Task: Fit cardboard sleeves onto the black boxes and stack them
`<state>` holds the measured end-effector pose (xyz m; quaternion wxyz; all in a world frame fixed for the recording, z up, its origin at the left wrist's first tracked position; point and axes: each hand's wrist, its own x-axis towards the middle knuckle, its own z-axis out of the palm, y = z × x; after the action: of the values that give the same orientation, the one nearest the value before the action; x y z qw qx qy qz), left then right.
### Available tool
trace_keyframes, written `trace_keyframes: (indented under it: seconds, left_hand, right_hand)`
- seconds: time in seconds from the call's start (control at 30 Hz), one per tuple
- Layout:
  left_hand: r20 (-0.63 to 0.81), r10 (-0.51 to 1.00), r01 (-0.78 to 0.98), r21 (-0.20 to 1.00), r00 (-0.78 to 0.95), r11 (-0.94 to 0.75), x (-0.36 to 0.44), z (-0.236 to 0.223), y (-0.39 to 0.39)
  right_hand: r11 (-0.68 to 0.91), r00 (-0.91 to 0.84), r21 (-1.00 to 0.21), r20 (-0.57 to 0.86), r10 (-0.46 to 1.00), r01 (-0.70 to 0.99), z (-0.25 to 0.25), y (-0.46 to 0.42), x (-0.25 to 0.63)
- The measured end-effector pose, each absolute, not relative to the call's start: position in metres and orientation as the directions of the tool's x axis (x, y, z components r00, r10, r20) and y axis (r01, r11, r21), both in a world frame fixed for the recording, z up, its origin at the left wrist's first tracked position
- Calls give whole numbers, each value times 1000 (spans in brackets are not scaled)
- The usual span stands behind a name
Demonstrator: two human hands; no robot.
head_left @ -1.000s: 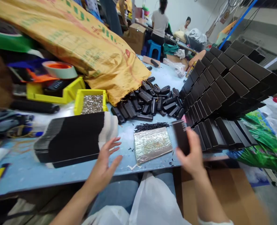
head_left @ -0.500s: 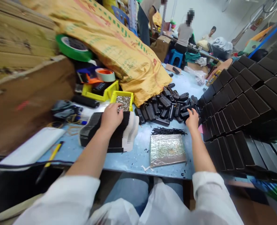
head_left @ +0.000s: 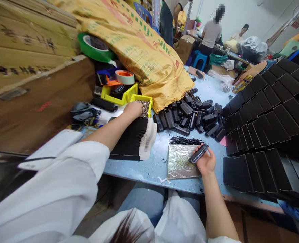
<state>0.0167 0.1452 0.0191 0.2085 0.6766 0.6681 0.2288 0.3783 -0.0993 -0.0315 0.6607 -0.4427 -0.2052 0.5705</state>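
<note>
Gripping a black piece (head_left: 199, 153), right hand (head_left: 206, 164) is off the pile (head_left: 185, 108). Left hand (head_left: 133, 110) now reaches the yellow bin (head_left: 150, 105), can't tell its grip.

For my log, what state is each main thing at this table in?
Yellow bin: open-topped, holding small metal bits
Left hand: at the bin, fingertips hidden
Held black piece: slanted
Right hand: palm up, holding that piece
Other black pieces: heaped loosely
Foil-covered pad: lying flat
Black boxes: stacked in rows
</note>
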Motion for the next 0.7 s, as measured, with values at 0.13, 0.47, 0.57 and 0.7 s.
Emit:
trace_keyframes:
  seconds: [0.13, 0.47, 0.57, 0.7]
  left_hand:
    - [101, 995, 733, 677, -9, -62, 21, 45, 115]
    - [-240, 935, -162, 944, 260, 287, 124, 12, -93]
    - [-329, 913, -290, 874, 240, 391, 140, -7, -120]
    - [-369, 893, -282, 855, 257, 435, 140, -14, -129]
  right_hand:
    - [150, 435, -928, -14, 900, -341, -31, -108, 346]
    - [195, 440, -862, -35, 897, -467, 5, -114, 326]
    - [168, 343, -674, -134, 930, -719, 27, -113, 319]
    - [132, 162, -438, -32, 986, -889, 47, -118, 321]
